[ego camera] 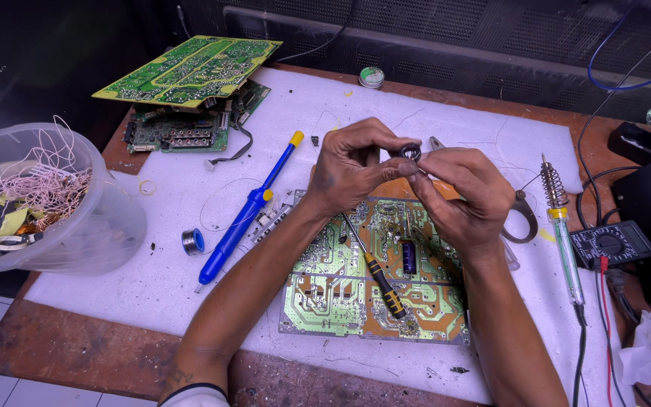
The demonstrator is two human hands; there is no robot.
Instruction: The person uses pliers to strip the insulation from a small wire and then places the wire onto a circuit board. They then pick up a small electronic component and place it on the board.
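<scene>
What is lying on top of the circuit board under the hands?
A screwdriver with a black and yellow handle lies across the circuit board. The left hand and right hand cover the board's far edge.

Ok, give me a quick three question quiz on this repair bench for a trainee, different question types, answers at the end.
1. True or false: the screwdriver with the black and yellow handle lies on the circuit board below the hands.
2. Multiple choice: the small dark ring-shaped part is held by A) the left hand alone, B) the right hand alone, C) the fingertips of both hands.
3. Fill in: the clear plastic bucket at the left holds a tangle of thin ____.

Key
1. True.
2. C.
3. Wire; a few scraps lie under it.
</scene>
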